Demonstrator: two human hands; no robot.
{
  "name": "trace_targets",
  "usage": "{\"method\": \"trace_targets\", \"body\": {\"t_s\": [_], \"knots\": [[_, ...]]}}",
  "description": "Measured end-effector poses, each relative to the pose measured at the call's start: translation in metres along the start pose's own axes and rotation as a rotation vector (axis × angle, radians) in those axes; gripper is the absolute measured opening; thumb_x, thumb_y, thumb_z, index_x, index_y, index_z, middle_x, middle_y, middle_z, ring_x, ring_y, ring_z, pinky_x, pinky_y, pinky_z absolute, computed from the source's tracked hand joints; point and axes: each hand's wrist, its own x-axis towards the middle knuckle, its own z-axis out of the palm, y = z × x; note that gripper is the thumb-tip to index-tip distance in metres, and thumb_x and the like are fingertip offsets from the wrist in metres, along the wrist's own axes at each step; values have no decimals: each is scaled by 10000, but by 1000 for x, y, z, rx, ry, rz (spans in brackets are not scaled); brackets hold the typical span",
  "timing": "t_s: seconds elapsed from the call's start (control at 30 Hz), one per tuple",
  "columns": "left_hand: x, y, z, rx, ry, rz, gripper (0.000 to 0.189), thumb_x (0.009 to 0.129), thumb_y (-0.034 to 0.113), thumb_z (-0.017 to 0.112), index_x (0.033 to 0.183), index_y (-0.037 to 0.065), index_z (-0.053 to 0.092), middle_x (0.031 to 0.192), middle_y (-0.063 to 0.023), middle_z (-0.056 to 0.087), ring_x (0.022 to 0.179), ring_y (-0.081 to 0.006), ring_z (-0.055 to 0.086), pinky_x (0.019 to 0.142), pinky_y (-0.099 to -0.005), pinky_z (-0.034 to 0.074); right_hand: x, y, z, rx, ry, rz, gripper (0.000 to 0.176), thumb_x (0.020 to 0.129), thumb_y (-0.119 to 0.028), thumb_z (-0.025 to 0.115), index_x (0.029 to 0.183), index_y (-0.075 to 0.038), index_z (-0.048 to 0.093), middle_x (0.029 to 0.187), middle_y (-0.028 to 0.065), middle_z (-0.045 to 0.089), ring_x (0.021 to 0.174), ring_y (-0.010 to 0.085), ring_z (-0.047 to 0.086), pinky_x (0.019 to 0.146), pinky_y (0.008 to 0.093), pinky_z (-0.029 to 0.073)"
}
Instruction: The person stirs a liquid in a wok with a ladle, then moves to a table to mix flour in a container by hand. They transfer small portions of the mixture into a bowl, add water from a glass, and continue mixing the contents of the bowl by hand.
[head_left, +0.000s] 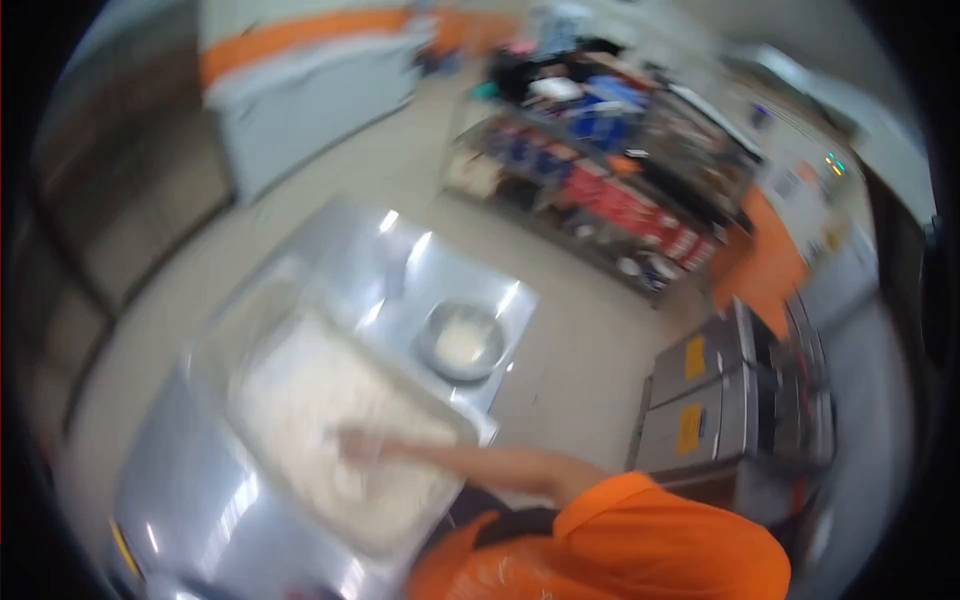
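My right hand [360, 446] reaches into a rectangular basin [262, 312] in the steel worktop, down at a white, flour-like powder [310, 390]. Motion blur smears the fingers, and whether they hold anything cannot be made out. Close to the hand, a paler lump or mound shows in the powder. A round metal bowl [435, 362] with whitish contents stands on the worktop beyond the basin. My left hand is outside the picture.
The shiny steel worktop [190, 490] surrounds the basin. Across the tiled floor [560, 350] stands a cluttered shelf unit [600, 165] with red and blue packages. Steel cabinets [690, 400] with yellow labels are at right, and a white counter [310, 115] at upper left.
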Motion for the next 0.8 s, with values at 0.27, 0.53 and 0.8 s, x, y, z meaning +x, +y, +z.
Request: {"method": "trace_targets", "body": {"t_s": [0.27,0.53,0.8], "knots": [[75,82,-238,-806,-128,-406,242,943,163,553,891,-63,620,845,-130,556,723,-241,553,664,-343,449,-7,-73,-114,2,-296,142,806,884,-373,635,1473,-1,231,1179,217,618,1126,258,584,929,364,473],[75,80,-238,-831,-159,-506,259,942,185,573,844,-49,626,829,-100,546,663,-197,556,616,-327,460,-60,-89,-28,-348,-912,229,563,955,-475,426,1361,-84,446,1097,224,634,957,340,643,828,447,490],[73,77,-236,-866,-164,-519,308,955,234,561,866,-53,629,839,-102,541,665,-196,549,612,-323,441,-33,-99,28,-100,-504,237,594,888,-298,601,1357,16,415,1046,200,618,876,311,618,833,376,502]]}}
